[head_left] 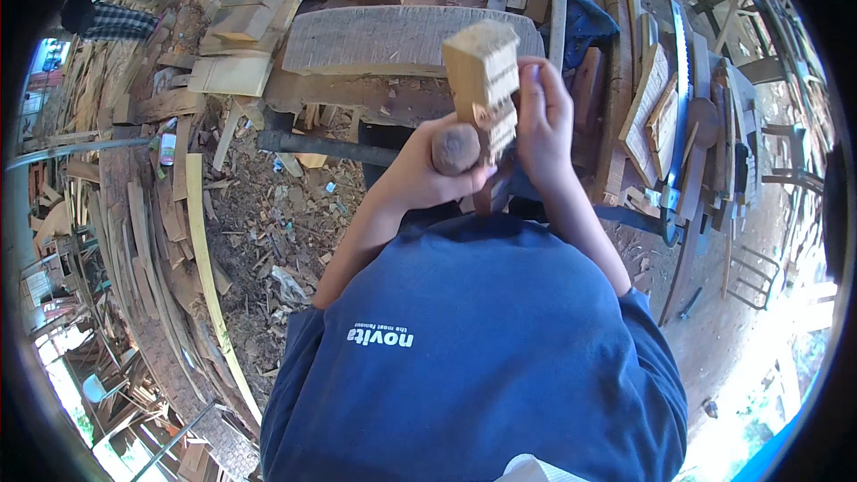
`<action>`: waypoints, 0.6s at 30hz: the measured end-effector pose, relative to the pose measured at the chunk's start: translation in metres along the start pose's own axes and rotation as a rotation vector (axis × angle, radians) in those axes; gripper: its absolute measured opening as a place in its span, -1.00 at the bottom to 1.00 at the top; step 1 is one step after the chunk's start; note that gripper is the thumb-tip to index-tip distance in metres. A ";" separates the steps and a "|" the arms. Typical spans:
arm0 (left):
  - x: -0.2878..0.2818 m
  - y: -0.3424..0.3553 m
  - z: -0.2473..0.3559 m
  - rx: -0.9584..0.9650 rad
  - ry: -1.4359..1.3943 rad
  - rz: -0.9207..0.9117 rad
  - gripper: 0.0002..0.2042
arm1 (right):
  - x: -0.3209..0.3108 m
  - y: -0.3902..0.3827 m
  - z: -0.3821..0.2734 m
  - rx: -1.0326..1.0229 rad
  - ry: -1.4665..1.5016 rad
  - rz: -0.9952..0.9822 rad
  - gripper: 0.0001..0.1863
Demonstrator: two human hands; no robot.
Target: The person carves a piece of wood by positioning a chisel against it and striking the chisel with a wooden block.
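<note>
Woodyard ground strewn with offcuts, planks and shavings, seen from the head.

One pale wooden block (483,80) stands upright, long axis vertical, before the blue shirt (473,348); right hand (544,125) fingers wrap its side, left hand (428,170) fingers curl around one round brown handle (456,148). A small green-labelled can (168,149) lies far left.

Open-air wood yard, daylit. Dirt floor (268,214) strewn with chips and offcuts at 9 o'clock. Stacked planks (241,36) at 11 o'clock. Broad curved slab (375,40) at 12 o'clock. Upright boards and saw blade (683,62) at 2 o'clock. Bent strips (201,250) at 8 o'clock. Sunlit bare ground (759,339) at 4 o'clock.
</note>
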State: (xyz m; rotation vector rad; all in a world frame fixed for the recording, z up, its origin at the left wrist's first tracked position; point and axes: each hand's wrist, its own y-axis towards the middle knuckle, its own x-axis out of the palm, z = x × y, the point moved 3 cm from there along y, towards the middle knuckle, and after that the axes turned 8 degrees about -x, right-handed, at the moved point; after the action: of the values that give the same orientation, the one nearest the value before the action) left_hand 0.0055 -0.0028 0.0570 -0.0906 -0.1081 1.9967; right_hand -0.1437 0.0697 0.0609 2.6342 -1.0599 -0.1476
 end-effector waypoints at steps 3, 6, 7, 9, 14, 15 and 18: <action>-0.007 -0.002 -0.009 -0.060 -0.138 0.074 -0.64 | 0.009 -0.014 0.007 0.118 0.237 -0.037 -0.61; -0.011 -0.001 -0.016 0.008 -0.229 0.046 -0.46 | 0.003 -0.018 0.011 0.160 0.147 -0.060 -0.54; -0.012 -0.001 -0.017 0.023 -0.250 0.020 -0.38 | -0.001 -0.018 0.011 0.161 0.101 -0.058 -0.51; -0.014 -0.003 -0.020 0.064 -0.316 -0.031 -0.27 | -0.006 -0.019 0.012 0.196 0.122 -0.166 -0.53; -0.019 -0.006 -0.022 0.037 -0.272 -0.052 -0.22 | -0.001 -0.049 0.013 0.313 0.357 -0.426 -0.50; -0.019 -0.006 -0.023 -0.003 -0.307 -0.068 -0.21 | 0.002 -0.058 0.015 0.312 0.327 -0.454 -0.44; -0.019 -0.008 -0.023 0.057 -0.337 -0.042 -0.18 | 0.008 -0.086 0.025 0.624 0.338 -0.556 -0.49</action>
State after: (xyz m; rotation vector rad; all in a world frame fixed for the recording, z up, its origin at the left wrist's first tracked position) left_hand 0.0232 -0.0159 0.0353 0.2836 -0.2661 1.9562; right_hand -0.0866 0.1170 0.0102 3.2721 -0.2567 0.5846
